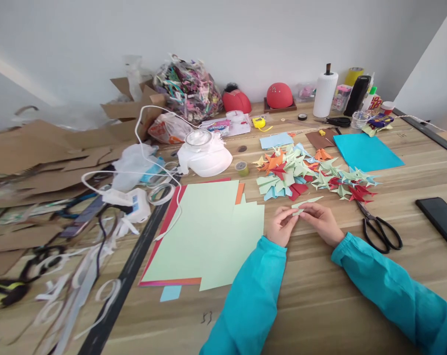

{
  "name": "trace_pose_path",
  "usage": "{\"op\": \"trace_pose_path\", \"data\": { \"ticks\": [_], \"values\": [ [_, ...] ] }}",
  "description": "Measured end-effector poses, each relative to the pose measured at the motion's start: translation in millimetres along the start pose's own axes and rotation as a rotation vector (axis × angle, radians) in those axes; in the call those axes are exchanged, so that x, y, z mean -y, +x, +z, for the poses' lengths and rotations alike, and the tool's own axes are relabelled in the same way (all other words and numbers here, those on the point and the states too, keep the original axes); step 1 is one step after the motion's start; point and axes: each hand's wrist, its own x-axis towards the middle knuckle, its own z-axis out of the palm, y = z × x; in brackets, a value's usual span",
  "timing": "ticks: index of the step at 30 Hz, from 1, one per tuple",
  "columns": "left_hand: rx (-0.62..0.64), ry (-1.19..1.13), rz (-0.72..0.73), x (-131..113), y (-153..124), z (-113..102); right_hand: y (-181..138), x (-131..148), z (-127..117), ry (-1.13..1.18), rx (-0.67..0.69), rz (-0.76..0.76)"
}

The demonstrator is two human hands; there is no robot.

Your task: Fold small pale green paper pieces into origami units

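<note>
Between my two hands is a small folded piece of pale green paper [308, 202], with a long thin point sticking out to the upper right. My left hand [281, 226] pinches its left end between thumb and fingers. From the other side, my right hand [324, 223] grips it with closed fingertips. Just beyond the hands lies a pile of folded paper shapes [288, 170] in green, red, orange and blue. Large pale green sheets [201, 227] lie to the left, over red and orange ones. Scissors with black handles [382, 231] rest right of my right hand.
A turquoise sheet [367, 152] lies at the back right, and a black phone [440, 222] at the right. A white lamp-like object [204, 158] with a cable stands left of centre. Cardboard and cords [60, 172] crowd the left. Red domes [279, 95] and bottles line the wall.
</note>
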Motion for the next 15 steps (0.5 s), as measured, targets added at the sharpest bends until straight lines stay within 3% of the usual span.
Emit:
{"op": "trace_pose_path", "data": {
  "ticks": [11,15],
  "values": [
    [-0.043,-0.007,-0.007,6.4,1.0,4.4,-2.0,4.2,-0.9,-0.088,-0.067,0.001],
    [-0.049,0.016,-0.017,7.8,0.7,5.0,-3.8,5.4,-1.9,-0.147,-0.028,-0.029]
  ]
}}
